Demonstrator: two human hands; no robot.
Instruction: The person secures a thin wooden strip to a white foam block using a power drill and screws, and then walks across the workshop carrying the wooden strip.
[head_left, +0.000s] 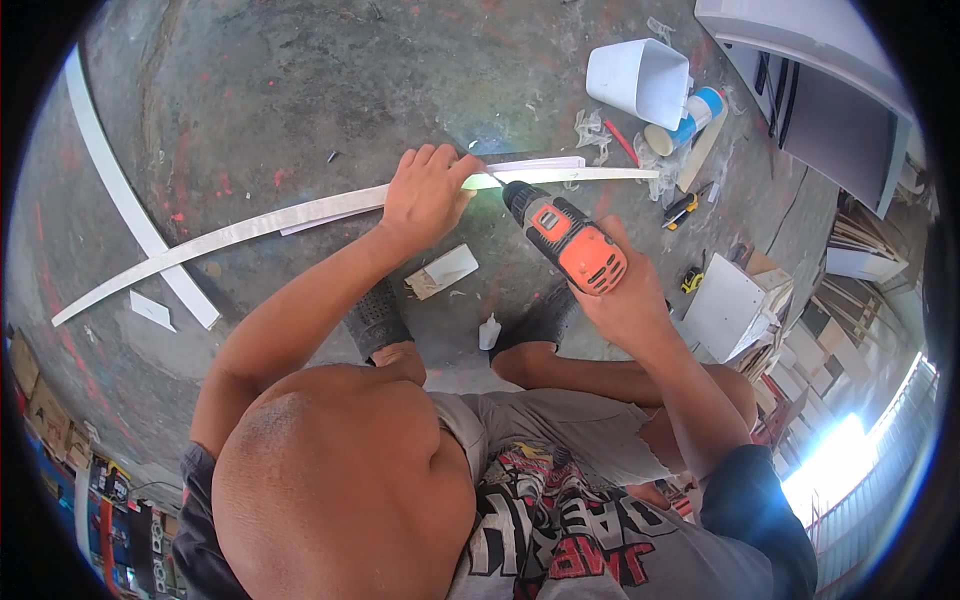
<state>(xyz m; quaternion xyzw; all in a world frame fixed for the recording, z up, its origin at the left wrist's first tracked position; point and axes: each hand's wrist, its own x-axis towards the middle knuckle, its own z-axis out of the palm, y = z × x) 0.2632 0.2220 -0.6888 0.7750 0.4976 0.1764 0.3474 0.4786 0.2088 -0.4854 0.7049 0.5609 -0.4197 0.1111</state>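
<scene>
A long, narrow white strip (250, 222) stretches across the concrete floor in front of me, appearing bowed in this view. My left hand (422, 198) is closed over it near its middle, fingers wrapped round the far side. A second pale piece (550, 164) lies against the strip, partly hidden by that hand. In my right hand (625, 295) is an orange and black cordless drill (575, 245), tilted so that its bit points at the strip just beside my left fingertips. A glow lights that spot. Whether the tip touches the strip I cannot tell.
Another white strip (115, 180) crosses beneath at left. An offcut (443, 272) and a small white bottle (489, 332) lie near my feet. Farther right are a white bin (625, 78), a blue-and-white roll (700, 112), a yellow-black cutter (680, 210) and a white box (725, 308).
</scene>
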